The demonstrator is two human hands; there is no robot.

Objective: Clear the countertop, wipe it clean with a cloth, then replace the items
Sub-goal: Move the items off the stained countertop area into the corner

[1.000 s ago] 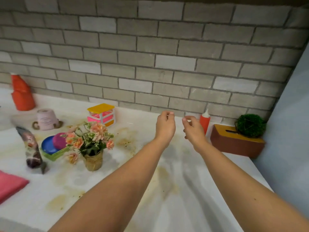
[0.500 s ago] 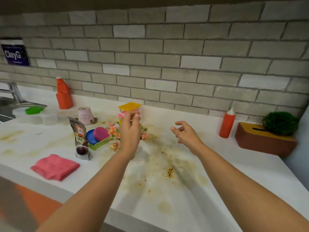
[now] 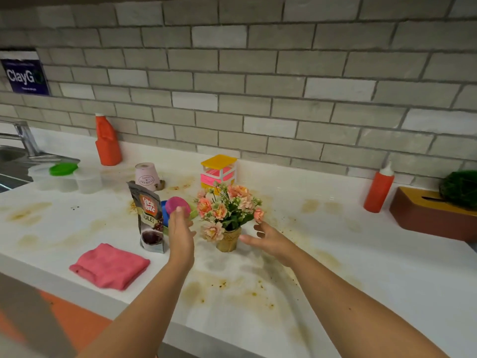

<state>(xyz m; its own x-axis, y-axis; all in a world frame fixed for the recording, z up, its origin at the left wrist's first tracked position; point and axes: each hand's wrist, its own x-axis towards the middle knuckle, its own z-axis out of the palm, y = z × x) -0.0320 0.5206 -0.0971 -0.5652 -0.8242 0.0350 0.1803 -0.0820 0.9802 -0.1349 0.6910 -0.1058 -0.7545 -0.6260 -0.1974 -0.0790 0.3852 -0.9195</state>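
Note:
A small gold pot of pink flowers (image 3: 228, 220) stands mid-counter on the white, brown-stained countertop (image 3: 335, 275). My left hand (image 3: 182, 233) hovers just left of the pot with fingers straight, holding nothing. My right hand (image 3: 268, 240) hovers just right of the pot, fingers spread, not touching it. A folded pink cloth (image 3: 109, 266) lies near the front edge at left. A coffee pouch (image 3: 149, 218) stands beside my left hand, with a stack of pink and blue lids (image 3: 174, 206) behind it.
Against the brick wall stand an orange bottle (image 3: 107, 140), an upturned pink cup (image 3: 146, 177), a yellow-lidded box (image 3: 219, 170), a red squeeze bottle (image 3: 379, 188) and a brown tissue box (image 3: 433, 218) with a green ball (image 3: 462, 188). Clear containers (image 3: 64, 177) and a sink (image 3: 10, 161) lie far left.
The view pulled back and swung left, bringing the cloth and sink into sight. Both hands dropped from chest height and now flank the flower pot.

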